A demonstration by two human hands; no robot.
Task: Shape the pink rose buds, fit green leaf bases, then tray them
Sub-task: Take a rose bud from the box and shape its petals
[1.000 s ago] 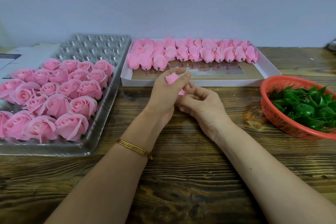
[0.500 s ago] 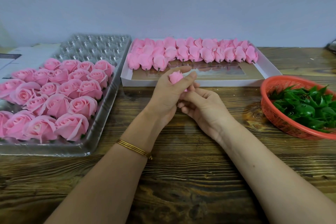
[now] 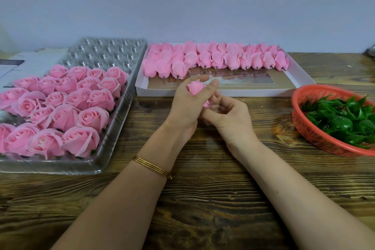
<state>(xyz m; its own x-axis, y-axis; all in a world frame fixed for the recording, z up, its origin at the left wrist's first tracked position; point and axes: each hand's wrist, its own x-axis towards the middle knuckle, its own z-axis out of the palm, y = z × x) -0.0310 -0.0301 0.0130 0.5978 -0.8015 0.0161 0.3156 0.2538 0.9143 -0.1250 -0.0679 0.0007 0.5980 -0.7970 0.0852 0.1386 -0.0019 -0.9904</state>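
Rose bud [image 3: 195, 87] mostly buried in the left grip [image 3: 185, 105], only its tip and a pink sliver below showing, fingertips of the right grip [image 3: 231, 120] hidden behind it, red basket [image 3: 308, 130] cut by the right edge, rose tray [image 3: 50, 166] by the left.

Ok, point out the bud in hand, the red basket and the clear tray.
pink bud [image 3: 195, 87], head view, on its exposed petal top.
red basket [image 3: 310, 134], head view, on its near mesh wall.
clear tray [image 3: 105, 52], head view, on its empty far cells.

You work on a bench [image 3: 203, 199] of rough-grained dark wood. Tray [image 3: 113, 53]: glossy clear plastic. Basket [image 3: 308, 128]: red plastic mesh. Leaf bases [image 3: 341, 120]: shiny. Rose buds [image 3: 217, 57]: matt.
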